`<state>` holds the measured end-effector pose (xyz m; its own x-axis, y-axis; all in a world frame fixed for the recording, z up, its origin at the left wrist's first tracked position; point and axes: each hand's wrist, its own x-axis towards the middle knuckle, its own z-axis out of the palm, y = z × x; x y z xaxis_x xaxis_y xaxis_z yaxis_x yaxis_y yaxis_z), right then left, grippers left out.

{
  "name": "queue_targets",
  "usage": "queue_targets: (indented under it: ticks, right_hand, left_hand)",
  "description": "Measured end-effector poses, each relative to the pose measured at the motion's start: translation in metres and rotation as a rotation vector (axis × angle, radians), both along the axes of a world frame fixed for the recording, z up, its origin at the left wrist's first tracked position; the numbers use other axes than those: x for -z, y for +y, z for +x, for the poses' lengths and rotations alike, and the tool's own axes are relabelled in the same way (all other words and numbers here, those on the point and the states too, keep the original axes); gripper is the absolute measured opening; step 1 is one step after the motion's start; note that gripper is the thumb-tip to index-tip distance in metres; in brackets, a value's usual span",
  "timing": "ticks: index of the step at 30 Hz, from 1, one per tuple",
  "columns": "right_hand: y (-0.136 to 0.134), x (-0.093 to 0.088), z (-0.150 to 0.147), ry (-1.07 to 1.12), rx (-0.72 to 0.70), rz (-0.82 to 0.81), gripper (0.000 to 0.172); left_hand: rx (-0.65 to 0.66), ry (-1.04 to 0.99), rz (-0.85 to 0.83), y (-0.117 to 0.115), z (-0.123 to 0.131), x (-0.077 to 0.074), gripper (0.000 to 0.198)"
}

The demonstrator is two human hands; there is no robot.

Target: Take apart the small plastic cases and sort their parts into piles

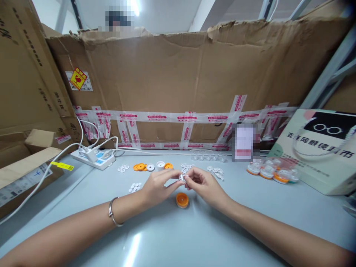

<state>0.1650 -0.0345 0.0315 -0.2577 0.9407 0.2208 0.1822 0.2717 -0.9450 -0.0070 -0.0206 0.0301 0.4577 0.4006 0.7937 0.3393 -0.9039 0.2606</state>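
The person's left hand (157, 185) and right hand (204, 183) meet fingertip to fingertip above the grey table (222, 222), and both pinch a small white piece (181, 177) that sits right between thumbs and forefingers, mostly hidden by them. Just below the pinch, apart from both hands, an orange cap (182, 200) stands on the table. Farther back lie loose orange rings (140, 167), little white discs (135, 187) near the left hand, and a white power strip (93, 158) to the left.
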Motion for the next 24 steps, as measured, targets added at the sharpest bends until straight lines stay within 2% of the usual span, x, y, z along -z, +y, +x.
queue_targets:
  ticks: [2,6,8,13,18,22,24]
  right_hand:
    - [0.001,-0.001,0.0,-0.011,0.008,-0.001,0.019]
    - [0.003,-0.001,-0.001,0.056,-0.008,-0.178,0.021]
    - [0.004,0.0,-0.001,0.035,-0.001,-0.17,0.019]
    - [0.001,-0.002,-0.001,-0.054,0.042,0.013,0.014]
    - [0.003,-0.003,-0.002,0.002,0.05,-0.072,0.016]
    - [0.016,0.0,0.012,0.09,0.217,-0.109,0.02]
    - [0.027,0.003,0.022,0.094,0.24,-0.069,0.02]
  left_hand:
    - [-0.016,0.015,0.042,0.0,0.0,0.0,0.011]
    - [-0.041,0.079,0.162,0.003,-0.001,0.002,0.011]
    - [-0.033,0.097,0.174,0.004,-0.002,0.002,0.011]
    - [-0.032,0.022,0.019,0.003,-0.002,0.002,0.012]
    - [0.036,0.011,0.054,0.005,-0.005,0.0,0.01]
    - [-0.058,-0.012,-0.025,0.008,-0.009,-0.004,0.011]
    - [-0.086,-0.01,-0.117,0.01,-0.009,-0.005,0.012]
